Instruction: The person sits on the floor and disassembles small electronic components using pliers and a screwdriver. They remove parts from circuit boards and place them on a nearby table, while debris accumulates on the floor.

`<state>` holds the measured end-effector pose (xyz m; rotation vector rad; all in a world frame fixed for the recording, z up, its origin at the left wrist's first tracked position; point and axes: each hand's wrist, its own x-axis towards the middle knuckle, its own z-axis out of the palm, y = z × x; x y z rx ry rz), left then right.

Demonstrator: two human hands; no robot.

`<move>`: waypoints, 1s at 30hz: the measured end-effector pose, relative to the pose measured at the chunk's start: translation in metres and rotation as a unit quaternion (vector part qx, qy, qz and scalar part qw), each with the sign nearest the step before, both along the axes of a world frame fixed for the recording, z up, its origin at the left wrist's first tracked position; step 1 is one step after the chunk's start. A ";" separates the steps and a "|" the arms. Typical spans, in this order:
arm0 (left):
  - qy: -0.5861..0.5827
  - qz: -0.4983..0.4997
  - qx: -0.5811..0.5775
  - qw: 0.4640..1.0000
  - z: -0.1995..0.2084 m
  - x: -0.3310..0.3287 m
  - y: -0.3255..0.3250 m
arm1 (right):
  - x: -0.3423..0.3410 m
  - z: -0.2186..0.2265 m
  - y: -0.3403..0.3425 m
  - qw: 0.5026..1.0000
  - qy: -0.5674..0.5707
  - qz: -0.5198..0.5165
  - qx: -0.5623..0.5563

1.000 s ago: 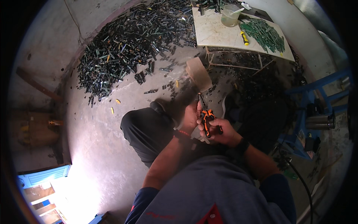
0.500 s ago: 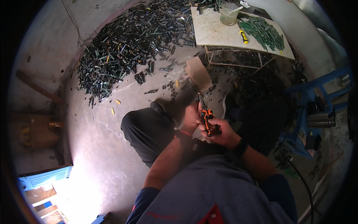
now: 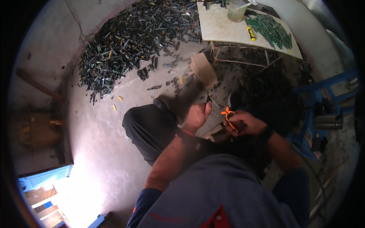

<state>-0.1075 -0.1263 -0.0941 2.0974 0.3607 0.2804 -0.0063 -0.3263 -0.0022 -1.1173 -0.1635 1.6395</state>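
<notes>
My right hand [image 3: 246,122] is closed around pliers with orange-and-black handles [image 3: 227,113], held over the gap between my knees. My left hand [image 3: 196,117] is closed, thumb pressed against the fingers. A small dark strip [image 3: 208,98] sticks out past its fingertips; its exact kind is too small to tell. The two hands are apart, with the pliers to the right of the strip. A tan box-like block [image 3: 205,70] lies on the floor just beyond my hands. Below them, a pale flat-edged piece [image 3: 213,132] shows partly between my legs.
A large heap of dark narrow strips [image 3: 125,53] covers the floor at the far left. On a low table [image 3: 216,28] stand a plastic jug [image 3: 236,12], a yellow-and-black tool handle [image 3: 251,33] and a pile of green strips [image 3: 270,30]. A blue stool [image 3: 311,136] is at the right.
My right hand has moved right with the pliers, away from my left hand. The pliers have turned in the grip, and the dark strip at my left fingertips shows separately.
</notes>
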 end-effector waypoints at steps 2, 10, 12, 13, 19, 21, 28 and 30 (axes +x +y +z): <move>0.008 -0.017 0.026 0.999 -0.001 -0.002 -0.002 | 0.011 0.016 -0.001 0.993 -0.075 0.061 -0.073; 0.057 0.005 -0.075 0.996 -0.007 -0.003 0.004 | 0.007 -0.015 -0.016 0.910 -0.414 0.004 -0.025; 0.048 -0.012 -0.169 0.984 -0.009 -0.004 0.010 | -0.002 0.000 -0.006 0.966 -0.249 -0.040 -0.054; 0.043 -0.025 -0.216 0.975 -0.008 -0.002 0.011 | -0.006 0.007 -0.004 0.982 -0.163 -0.064 -0.069; 0.060 -0.014 -0.235 0.970 0.001 0.000 0.002 | -0.034 -0.017 0.007 0.997 0.027 -0.067 0.028; 0.036 0.000 -0.235 0.971 0.007 0.002 0.000 | -0.041 -0.025 0.010 0.994 0.044 -0.096 0.036; 0.030 -0.005 -0.227 0.973 0.008 0.002 0.002 | -0.037 -0.030 0.014 0.990 0.085 -0.098 0.047; 0.016 -0.016 -0.225 0.974 0.002 0.003 0.002 | -0.037 -0.030 0.014 0.989 0.095 -0.099 0.057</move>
